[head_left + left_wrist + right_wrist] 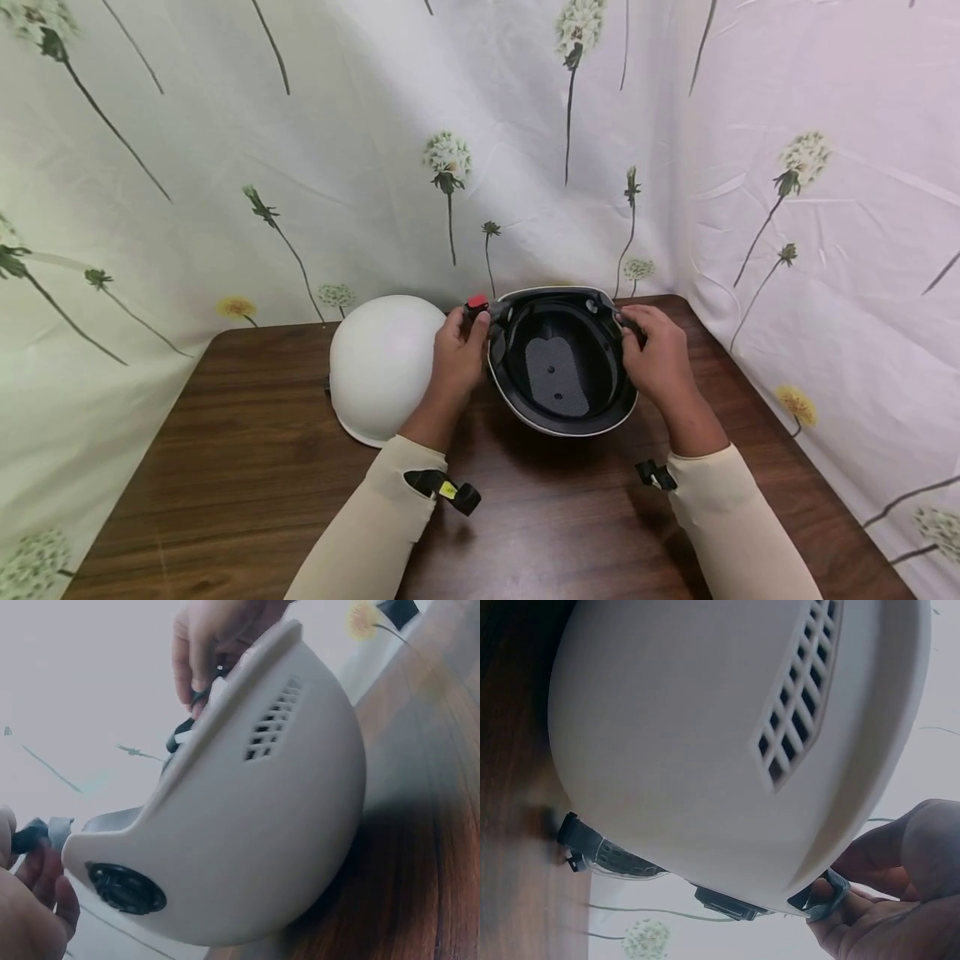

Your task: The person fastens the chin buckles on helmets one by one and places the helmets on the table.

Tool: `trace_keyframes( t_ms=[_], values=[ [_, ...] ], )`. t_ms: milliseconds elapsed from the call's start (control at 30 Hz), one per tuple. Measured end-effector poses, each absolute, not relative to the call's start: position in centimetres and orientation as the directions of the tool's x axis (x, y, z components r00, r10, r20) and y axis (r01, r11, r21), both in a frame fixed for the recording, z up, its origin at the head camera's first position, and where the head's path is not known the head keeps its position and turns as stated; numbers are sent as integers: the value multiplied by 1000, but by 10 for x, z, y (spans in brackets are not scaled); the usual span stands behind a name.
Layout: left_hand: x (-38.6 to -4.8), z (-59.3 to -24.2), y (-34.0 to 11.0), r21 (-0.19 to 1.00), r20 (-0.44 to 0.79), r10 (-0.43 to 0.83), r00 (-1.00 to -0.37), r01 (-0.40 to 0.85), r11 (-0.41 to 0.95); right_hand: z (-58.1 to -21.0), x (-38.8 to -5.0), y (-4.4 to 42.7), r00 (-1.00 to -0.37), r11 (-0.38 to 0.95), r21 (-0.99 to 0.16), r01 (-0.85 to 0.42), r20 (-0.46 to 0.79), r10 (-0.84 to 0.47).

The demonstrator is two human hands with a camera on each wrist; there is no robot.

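Observation:
A white helmet [558, 379] lies upturned on the table, its black padded inside facing up. At its left rim my left hand [459, 346] pinches a dark strap with a red buckle [477, 302]. My right hand [658, 350] pinches the other strap [831, 894] between thumb and fingers at the right rim. The left wrist view shows the shell's side, with a lattice vent [274, 724] and a round black fitting [126, 888]. Just left of my left hand, a second white helmet [386, 358] sits dome up.
Both helmets stand towards the back of the dark wood table [247, 467]. A white cloth [360, 150] printed with dandelions hangs behind the table and along its right side. Each wrist wears a strapped camera.

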State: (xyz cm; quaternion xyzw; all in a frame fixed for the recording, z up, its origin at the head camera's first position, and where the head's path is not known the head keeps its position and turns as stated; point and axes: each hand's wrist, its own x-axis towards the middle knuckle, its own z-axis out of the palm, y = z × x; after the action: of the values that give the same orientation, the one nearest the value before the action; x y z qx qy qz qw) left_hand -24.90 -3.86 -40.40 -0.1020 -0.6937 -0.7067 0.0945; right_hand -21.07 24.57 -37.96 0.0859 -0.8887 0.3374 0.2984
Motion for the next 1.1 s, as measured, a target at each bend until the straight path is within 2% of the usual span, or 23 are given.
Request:
trace_keyframes(
  t_ms=[200,400,500,667,767,933,1100],
  values=[
    [-250,-401,-40,969,198,-26,-980,199,-143,-379,-211,245,-810,760,-550,-347,584,53],
    [-248,-393,-38,977,-3,-51,-999,8,-213,-377,-210,245,-817,753,-561,-343,574,55],
    [-246,-390,-38,967,-67,-42,-997,-54,-247,-377,-210,245,-818,753,-565,-338,572,62],
    [-244,-388,-40,958,-39,-25,-999,-30,-284,-377,-210,245,-824,753,-572,-326,562,70],
    [-244,-390,-40,966,-18,-59,-998,-2,-260,-377,-210,245,-824,753,-573,-325,562,72],
    [-243,-390,-38,968,-57,-136,-989,-22,-249,-378,-211,246,-817,749,-572,-334,572,73],
    [-244,-391,-39,976,-48,-123,-991,-20,-217,-378,-211,247,-816,752,-570,-332,573,74]
  ],
)
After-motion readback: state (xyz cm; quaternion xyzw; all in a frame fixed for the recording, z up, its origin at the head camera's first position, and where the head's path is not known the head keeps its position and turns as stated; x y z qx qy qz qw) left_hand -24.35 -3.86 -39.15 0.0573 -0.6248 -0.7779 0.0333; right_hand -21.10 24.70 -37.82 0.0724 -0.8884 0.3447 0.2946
